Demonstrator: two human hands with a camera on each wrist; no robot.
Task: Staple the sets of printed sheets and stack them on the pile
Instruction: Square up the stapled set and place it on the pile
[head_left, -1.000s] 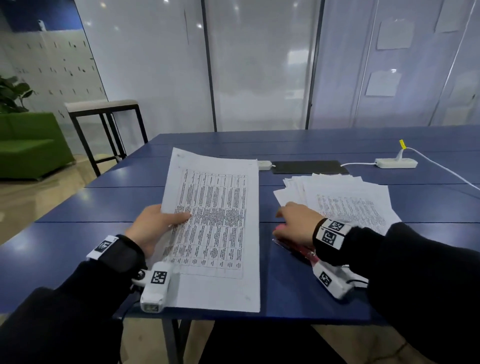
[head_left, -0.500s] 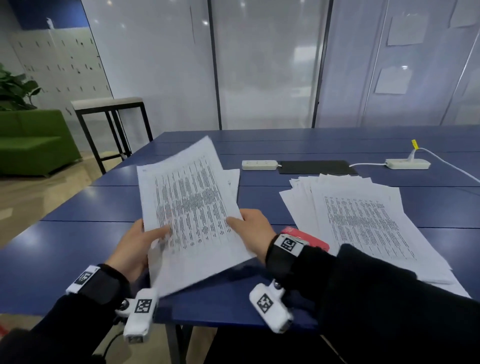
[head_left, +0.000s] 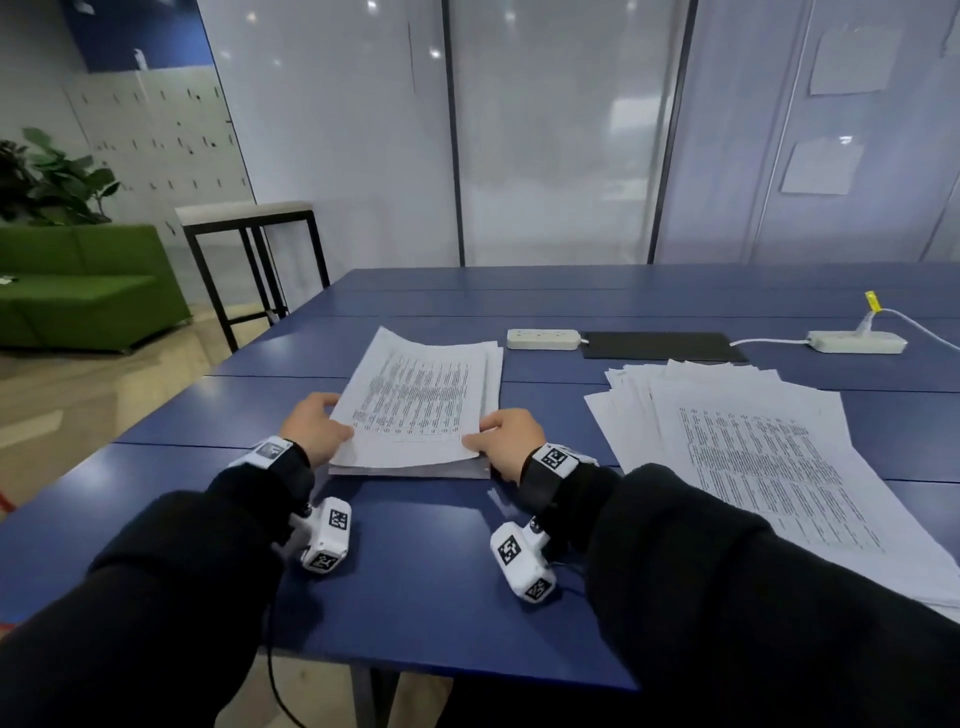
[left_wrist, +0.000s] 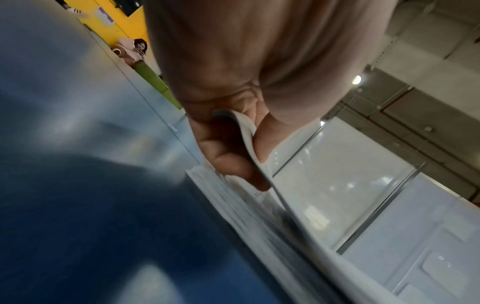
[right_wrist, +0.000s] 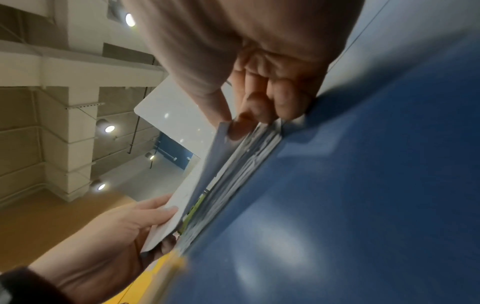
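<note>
- Here, a set of printed sheets (head_left: 415, 400) is being held by both hands just above a neat pile (head_left: 415, 470) of stapled sets, which is lying near the front edge of the blue surface (head_left: 415, 571), left of its middle.
- The set's near left corner is being pinched by the left hand (head_left: 314, 428): in the left wrist view the thumb is being pressed on top of the paper (left_wrist: 249, 139) and the fingers (left_wrist: 228, 160) are being curled beneath it.
- The set's near right corner is being pinched by the right hand (head_left: 511, 436); in the right wrist view the thumb and fingers (right_wrist: 262, 115) are being closed on the edge of the sheets (right_wrist: 207, 164), with the pile (right_wrist: 233, 174) directly below.
- A gap is being shown between the held set and the pile along the near edge, so the set is not yet being laid flat there.
- A second, loosely fanned spread of printed sheets (head_left: 753, 452) is being kept toward the right edge of the surface, well apart from the pile.
- Toward the far edge, a white power strip (head_left: 543, 339), a black pad (head_left: 662, 345) and another power strip (head_left: 857, 342) with a white cable are being shown in a row.
- Beyond the left edge, a tall stool (head_left: 249, 228) and a green sofa (head_left: 78, 286) are being seen.
</note>
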